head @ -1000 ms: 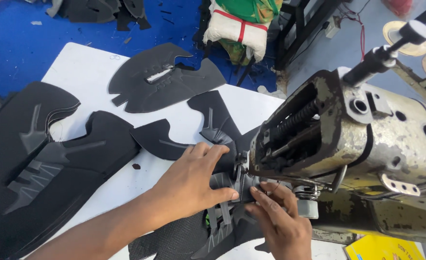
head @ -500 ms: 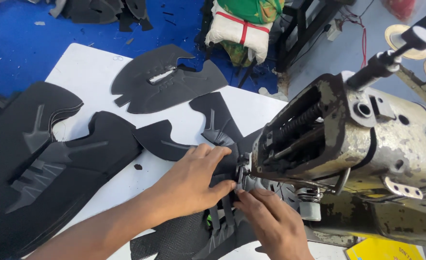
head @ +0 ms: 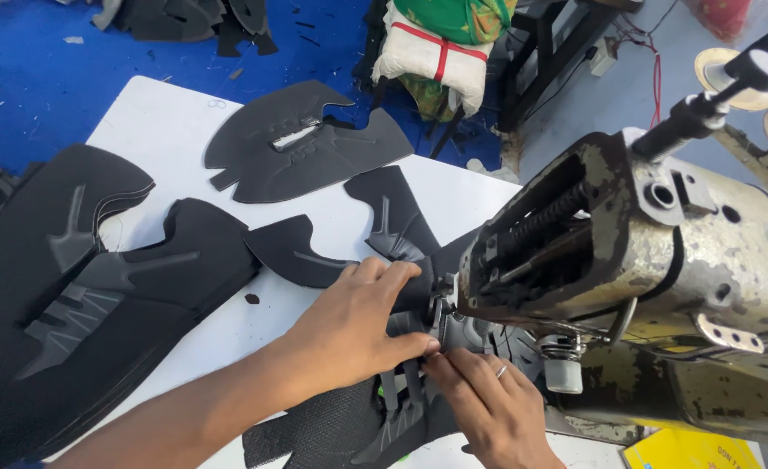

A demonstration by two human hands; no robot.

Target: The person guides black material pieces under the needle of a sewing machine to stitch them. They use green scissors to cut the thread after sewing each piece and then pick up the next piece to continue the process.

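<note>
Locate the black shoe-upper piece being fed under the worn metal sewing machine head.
In the head view, the black shoe-upper piece lies low and centre on the white table, pinned by the left hand and right hand, just left of the worn metal sewing machine head.

Counted on and around the white table (head: 154, 130): 2 bare hands, left hand (head: 349, 334) and right hand (head: 497, 412), 1 ring on the right. 1 worn metal sewing machine (head: 662, 260). 1 black shoe-upper piece (head: 401, 408) under the hands, 1 flat black upper (head: 301, 156) apart, 2 stacks of black uppers (head: 80, 287) at left; no. per stack can't be told. 1 white-and-green cloth bundle (head: 440, 43). 2 round discs (head: 731, 74) top right.
</note>
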